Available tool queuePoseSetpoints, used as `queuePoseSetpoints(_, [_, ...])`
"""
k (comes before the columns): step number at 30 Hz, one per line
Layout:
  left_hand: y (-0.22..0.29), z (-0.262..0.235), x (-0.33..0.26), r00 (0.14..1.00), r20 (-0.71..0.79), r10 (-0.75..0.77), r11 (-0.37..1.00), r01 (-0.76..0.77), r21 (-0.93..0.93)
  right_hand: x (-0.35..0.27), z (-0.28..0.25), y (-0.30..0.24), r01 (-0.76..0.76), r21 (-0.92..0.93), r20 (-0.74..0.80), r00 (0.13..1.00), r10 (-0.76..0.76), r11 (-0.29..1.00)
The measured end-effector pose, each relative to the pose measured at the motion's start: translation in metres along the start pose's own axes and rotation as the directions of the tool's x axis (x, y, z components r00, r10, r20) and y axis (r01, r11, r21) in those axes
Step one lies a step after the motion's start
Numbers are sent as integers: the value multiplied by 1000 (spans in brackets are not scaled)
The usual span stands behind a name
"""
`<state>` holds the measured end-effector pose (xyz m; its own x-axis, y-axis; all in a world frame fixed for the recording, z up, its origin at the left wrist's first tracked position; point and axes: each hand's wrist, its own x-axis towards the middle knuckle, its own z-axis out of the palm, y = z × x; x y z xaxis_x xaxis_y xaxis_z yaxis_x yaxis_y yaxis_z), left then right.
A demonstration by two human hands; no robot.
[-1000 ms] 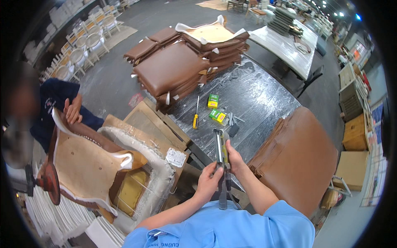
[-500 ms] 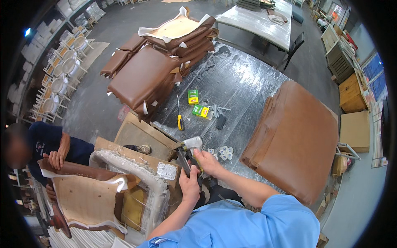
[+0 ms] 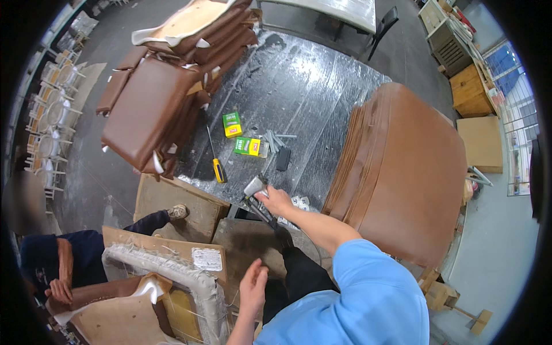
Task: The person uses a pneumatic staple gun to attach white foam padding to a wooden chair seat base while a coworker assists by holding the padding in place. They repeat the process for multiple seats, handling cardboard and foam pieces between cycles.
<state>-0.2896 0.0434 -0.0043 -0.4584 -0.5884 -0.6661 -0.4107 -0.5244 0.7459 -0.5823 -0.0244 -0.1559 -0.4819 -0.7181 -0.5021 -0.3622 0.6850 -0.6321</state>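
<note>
My right hand (image 3: 277,202) is wrapped round a silver and black pneumatic staple gun (image 3: 255,187), over the near edge of the plastic-wrapped table (image 3: 313,98). A thin hose runs down near my right forearm. My left hand (image 3: 252,283) is apart from the gun, with its fingers loosely stretched and nothing in them. It is nearest to a padded seat frame (image 3: 192,287) with whitish ragged edging. On the table lie a yellow-handled screwdriver (image 3: 218,171), two green and yellow boxes (image 3: 232,125), loose staple strips (image 3: 276,140) and a small dark block (image 3: 283,159).
Brown leather covers (image 3: 411,178) are stacked at the right of the table. Brown upholstered pads (image 3: 150,109) are piled at its left. A co-worker in dark clothes (image 3: 86,253) holds a brown-edged seat panel (image 3: 118,322) at lower left. Wooden boards (image 3: 178,204) stand by the table's near edge.
My left hand has come off the staple gun and dropped lower, its fingers opening. The right hand still grips the gun. The whole view has shifted, with the table items now further left.
</note>
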Motion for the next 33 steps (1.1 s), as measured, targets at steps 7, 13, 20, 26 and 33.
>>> queuePoseSetpoints(7, [-42, -15, -48, 975, 0, -222, 975, 222, -33, 55, 21, 50, -72, -69, -35, 997, 70, 995])
queuePoseSetpoints(13, [-34, -29, -46, 979, -17, -206, 979, 205, -19, 36, 21, 56, -155, -65, -210, 968, 138, 986])
queuePoseSetpoints(20, [-24, -48, -49, 999, -51, 10, 997, -6, 79, -78, -84, 10, 294, 85, -475, 852, -221, 952])
queuePoseSetpoints(26, [-8, -57, -38, 996, -49, 72, 995, -68, 79, -152, -262, 72, -227, -141, -941, 332, -59, 964])
queuePoseSetpoints(33, [10, -39, -31, 993, -39, 109, 992, -107, 61, -137, -275, 91, -396, -25, -908, 393, 145, 918])
